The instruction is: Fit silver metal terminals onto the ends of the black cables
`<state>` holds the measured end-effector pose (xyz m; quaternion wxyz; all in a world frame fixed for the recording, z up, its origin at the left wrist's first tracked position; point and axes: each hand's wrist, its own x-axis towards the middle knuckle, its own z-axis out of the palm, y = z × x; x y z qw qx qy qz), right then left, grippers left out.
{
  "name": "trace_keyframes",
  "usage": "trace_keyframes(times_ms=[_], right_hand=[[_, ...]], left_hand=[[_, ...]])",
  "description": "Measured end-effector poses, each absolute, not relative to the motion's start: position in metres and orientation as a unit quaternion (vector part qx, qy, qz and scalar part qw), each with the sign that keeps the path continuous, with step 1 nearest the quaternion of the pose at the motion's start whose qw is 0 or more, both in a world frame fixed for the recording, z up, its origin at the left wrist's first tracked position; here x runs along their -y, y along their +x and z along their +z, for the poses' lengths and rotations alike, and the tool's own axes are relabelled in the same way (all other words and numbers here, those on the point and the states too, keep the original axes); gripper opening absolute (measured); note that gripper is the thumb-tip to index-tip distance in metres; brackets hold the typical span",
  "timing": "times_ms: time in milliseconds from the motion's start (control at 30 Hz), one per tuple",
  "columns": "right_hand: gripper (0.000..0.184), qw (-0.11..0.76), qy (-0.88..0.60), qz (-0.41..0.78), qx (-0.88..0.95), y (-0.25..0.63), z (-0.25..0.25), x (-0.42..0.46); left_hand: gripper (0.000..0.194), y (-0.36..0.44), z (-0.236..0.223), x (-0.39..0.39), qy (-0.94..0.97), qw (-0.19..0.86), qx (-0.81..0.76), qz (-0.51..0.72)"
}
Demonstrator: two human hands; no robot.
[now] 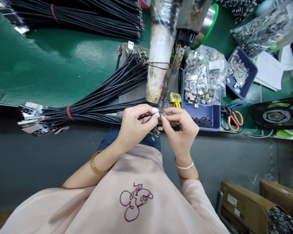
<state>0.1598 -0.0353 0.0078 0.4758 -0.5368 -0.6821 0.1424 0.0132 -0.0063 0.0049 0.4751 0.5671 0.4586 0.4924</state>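
Both hands meet on near side of white pipe [156, 81], forearms reaching in, fingers bent. Left hand [138, 125] pinches black cable [146, 115] between thumb and forefinger, cable's end at fingertips, near pipe's tip. Right hand [180, 126] holds thumb and fingertips close by that end; can't tell from here whether gripping anything.

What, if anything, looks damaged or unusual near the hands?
The white tube just beyond the left hand looks odd: its lower end has brown and dark stains, perhaps scorching, while the part above is whiter.
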Motion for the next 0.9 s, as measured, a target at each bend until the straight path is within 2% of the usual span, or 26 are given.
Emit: trace_keyframes(times_ms=[100,400,767,900], right_hand=[[0.013,0.472,-0.533,0.126,0.691,0.1596,0.0110,0.0351],[0.011,0.451,-0.542,0.140,0.695,0.1631,0.0096,0.0417],[0.010,0.440,-0.538,0.120,0.708,0.1619,0.0119,0.0338],[0.012,0.440,-0.523,0.112,0.722,0.1637,0.0125,0.0373]], left_hand=[[0.009,0.0122,0.0048,0.0059,0.581,0.461,-0.452,0.497],[0.008,0.0123,0.0071,0.0051,0.542,0.525,-0.483,0.444],[0.007,0.0144,0.0037,0.0068,0.544,0.495,-0.471,0.488],[0.007,0.0131,0.0029,0.0075,0.542,0.523,-0.462,0.469]])
